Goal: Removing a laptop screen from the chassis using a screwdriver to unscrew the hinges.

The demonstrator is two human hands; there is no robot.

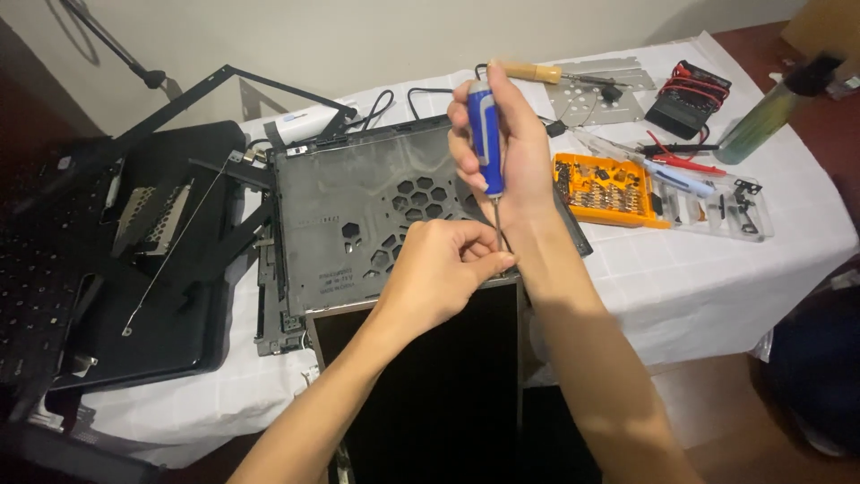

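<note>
Fingers of my right hand (502, 143) wrap the blue screwdriver (485, 134) upright; my left hand (443, 269) pinches its tip at the dark panel's (430, 376) far right corner.

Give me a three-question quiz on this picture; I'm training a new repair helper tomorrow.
1. True or false: the right hand holds the blue-handled screwdriver upright.
2. What does the left hand pinch? A) the screwdriver's shaft near its tip B) the green bottle C) a cable
3. What colour is the bit tray right of the grey panel?

Key: 1 true; 2 A; 3 orange.
</note>
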